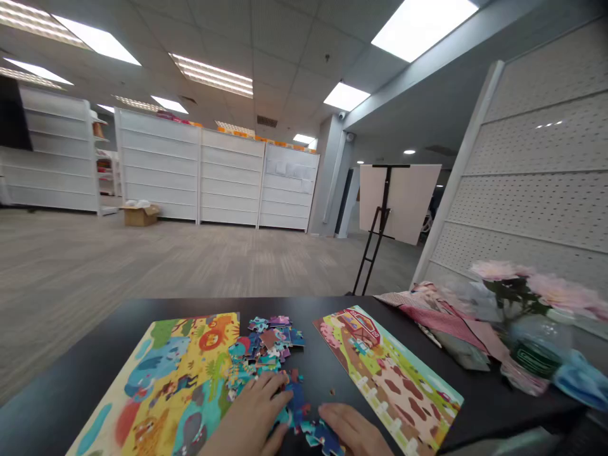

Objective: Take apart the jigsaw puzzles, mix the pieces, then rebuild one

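My left hand (pixel 260 411) rests over a pile of loose jigsaw pieces (pixel 270 345), its fingers apart and touching the nearer ones. To its right, my right hand (pixel 354 430) lies low on the table, fingers stretched toward the left beside some blue pieces (pixel 325 436); its thumb is out of sight. Neither hand shows a piece lifted. An animal puzzle picture (pixel 190 367) with a lion, an elephant and a crocodile lies left of the pile and partly under my left forearm. On the right lies a farm puzzle picture (pixel 396 386) with a cow and a barn.
The black table (pixel 156 307) carries pink cloth (pixel 456 320), a clear bottle with a green label (pixel 536 354) and pink flowers (pixel 522 278) at right. Beyond stand an easel with a white board (pixel 399 199), white shelving (pixel 228 180) and a cardboard box (pixel 141 215).
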Available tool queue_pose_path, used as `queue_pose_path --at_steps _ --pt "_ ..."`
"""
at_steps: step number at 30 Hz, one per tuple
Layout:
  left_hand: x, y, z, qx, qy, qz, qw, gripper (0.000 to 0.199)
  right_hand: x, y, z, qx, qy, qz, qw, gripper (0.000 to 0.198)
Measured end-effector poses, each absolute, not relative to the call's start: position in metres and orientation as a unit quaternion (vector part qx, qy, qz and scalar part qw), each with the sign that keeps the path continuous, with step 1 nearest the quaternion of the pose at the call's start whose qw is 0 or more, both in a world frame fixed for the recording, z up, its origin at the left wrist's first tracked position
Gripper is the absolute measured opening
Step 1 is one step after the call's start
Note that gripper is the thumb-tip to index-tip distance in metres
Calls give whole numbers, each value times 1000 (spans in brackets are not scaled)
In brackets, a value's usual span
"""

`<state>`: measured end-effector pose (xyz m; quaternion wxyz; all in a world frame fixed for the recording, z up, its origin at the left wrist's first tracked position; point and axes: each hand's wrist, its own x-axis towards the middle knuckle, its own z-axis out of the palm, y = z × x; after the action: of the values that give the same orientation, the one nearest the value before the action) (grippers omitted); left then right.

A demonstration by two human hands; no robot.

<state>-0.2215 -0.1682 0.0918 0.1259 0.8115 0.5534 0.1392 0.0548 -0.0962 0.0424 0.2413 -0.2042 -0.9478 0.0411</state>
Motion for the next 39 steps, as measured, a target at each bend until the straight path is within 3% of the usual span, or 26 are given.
queue_pose_path --at_steps 6,15,19,24,28,34,39 --pt "-221 -164 94 822 535 110 163 45 35 -88 46 -296 -927 35 227 67" --pt "-228 -151 43 857 479 147 117 40 24 -88 57 -342 -877 219 258 32" --pt "-236 -152 38 865 471 128 115 51 25 -88 51 -345 -874 204 273 37" --pt "-235 -160 41 836 527 144 54 47 30 -90 55 -257 -908 205 258 40" --pt "-234 -151 11 846 498 187 -17 42 25 -89 56 -381 -845 220 305 46" --pt "-235 -146 -23 858 442 251 -66 31 8 -91 69 -320 -914 139 209 56" --pt "-238 -149 -29 870 418 249 -80 26 13 -105 70 -233 -942 -7 241 42"
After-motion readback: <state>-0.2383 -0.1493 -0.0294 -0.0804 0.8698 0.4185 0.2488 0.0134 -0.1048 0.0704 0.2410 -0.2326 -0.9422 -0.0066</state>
